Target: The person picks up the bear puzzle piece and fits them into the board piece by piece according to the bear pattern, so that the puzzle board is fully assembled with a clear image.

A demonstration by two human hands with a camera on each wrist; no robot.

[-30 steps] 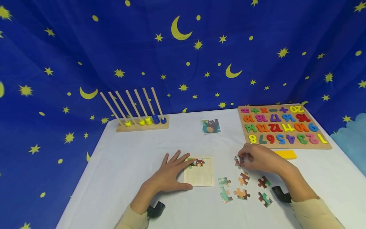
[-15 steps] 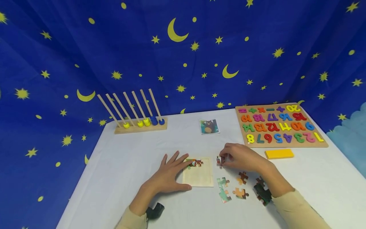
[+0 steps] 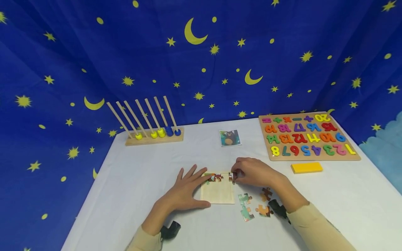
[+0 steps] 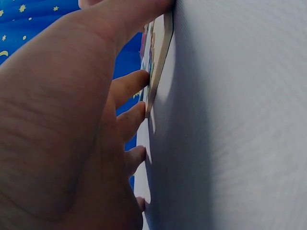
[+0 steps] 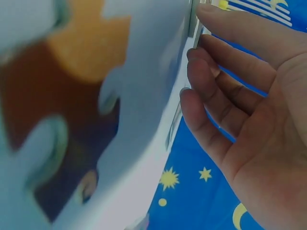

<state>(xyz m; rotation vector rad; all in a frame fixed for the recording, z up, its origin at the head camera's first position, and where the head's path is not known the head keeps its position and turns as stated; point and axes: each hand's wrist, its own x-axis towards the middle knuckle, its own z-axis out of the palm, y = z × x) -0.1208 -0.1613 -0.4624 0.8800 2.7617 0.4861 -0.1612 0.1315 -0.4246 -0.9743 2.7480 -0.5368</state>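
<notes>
A small square wooden puzzle tray (image 3: 217, 196) lies on the white table, with joined jigsaw pieces (image 3: 216, 178) in its upper left. My left hand (image 3: 184, 191) rests with spread, straight fingers over the tray's left side; the index fingertip covers part of those pieces. Between thumb and fingers my right hand (image 3: 259, 173) pinches a jigsaw piece (image 3: 231, 176) at the tray's upper right corner. Whether this piece touches the tray floor I cannot tell. Right of the tray lie loose pieces, among them a green one (image 3: 247, 213) and an orange-brown one (image 3: 263, 210). The right forearm hides others.
Behind the tray lies a bear picture card (image 3: 230, 138). A wooden peg counter (image 3: 155, 138) with yellow and blue beads stands at the back left. At the back right are a number board (image 3: 309, 137) and a yellow block (image 3: 306, 167). A starry blue curtain (image 3: 201, 69) hangs behind.
My right hand has carried the pinched jigsaw piece leftward, from beyond the loose pieces to the tray's upper right corner. My left hand has stayed in place on the tray.
</notes>
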